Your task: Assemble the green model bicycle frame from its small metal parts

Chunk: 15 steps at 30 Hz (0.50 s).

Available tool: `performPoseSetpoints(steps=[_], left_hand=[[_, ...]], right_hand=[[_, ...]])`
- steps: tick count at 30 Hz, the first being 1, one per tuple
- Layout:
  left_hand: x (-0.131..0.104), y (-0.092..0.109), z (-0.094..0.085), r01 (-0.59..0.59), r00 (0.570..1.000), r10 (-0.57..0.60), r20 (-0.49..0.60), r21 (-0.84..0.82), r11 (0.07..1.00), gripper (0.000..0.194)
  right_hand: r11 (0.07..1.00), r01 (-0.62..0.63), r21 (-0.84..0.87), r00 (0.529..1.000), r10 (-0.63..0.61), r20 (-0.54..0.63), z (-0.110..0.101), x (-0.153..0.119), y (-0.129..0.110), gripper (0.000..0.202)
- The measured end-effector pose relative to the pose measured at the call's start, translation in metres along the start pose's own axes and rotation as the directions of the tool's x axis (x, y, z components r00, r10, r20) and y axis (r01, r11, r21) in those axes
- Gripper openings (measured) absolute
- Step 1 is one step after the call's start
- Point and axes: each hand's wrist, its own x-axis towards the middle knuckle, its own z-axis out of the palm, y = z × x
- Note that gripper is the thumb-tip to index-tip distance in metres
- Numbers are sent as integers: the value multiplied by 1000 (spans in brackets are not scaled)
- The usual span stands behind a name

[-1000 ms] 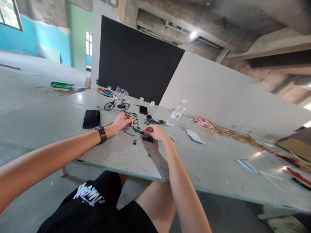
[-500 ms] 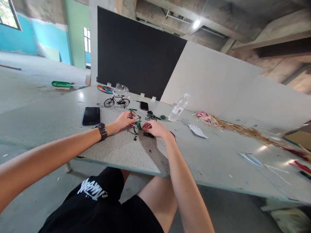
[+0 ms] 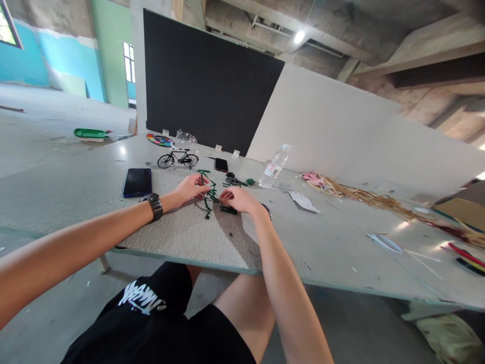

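Note:
Near the table's front edge, my left hand (image 3: 194, 187) has its fingers closed on a thin green frame (image 3: 206, 202) from its left side. On the right of that frame, my right hand (image 3: 235, 197) has its fingers bent and pressed together at its lower part. What sits between the right fingertips is too small to make out. Small dark green pieces (image 3: 229, 210) lie under and beside my right hand. A black model bicycle (image 3: 178, 159) stands behind my left hand. Behind my right hand lie a small black wheel (image 3: 232, 180) and a green lump (image 3: 250, 181).
A dark phone (image 3: 137, 182) lies left, another phone (image 3: 221, 165) behind. A clear bottle (image 3: 274, 167) stands right of my hands, near a paper slip (image 3: 303, 201). Straw-like strips (image 3: 364, 198) stretch along the right, with pliers-like red handles (image 3: 466, 254) at the far right.
The whole view has shifted slightly, so the table things appear a little further left. Both hands keep nearly the same place at the green frame.

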Motion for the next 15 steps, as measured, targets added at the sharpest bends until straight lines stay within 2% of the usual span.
performPoseSetpoints(steps=[10, 15], left_hand=[[2, 0, -1, 24, 999, -23, 26, -14, 1000, 13], [3, 2, -1, 8, 998, -9, -57, -26, 1000, 8]], right_hand=[[1000, 18, 11, 1000, -18, -15, 2, 2, 3, 10], [999, 26, 21, 1000, -26, -11, 1, 1, 2, 8]])
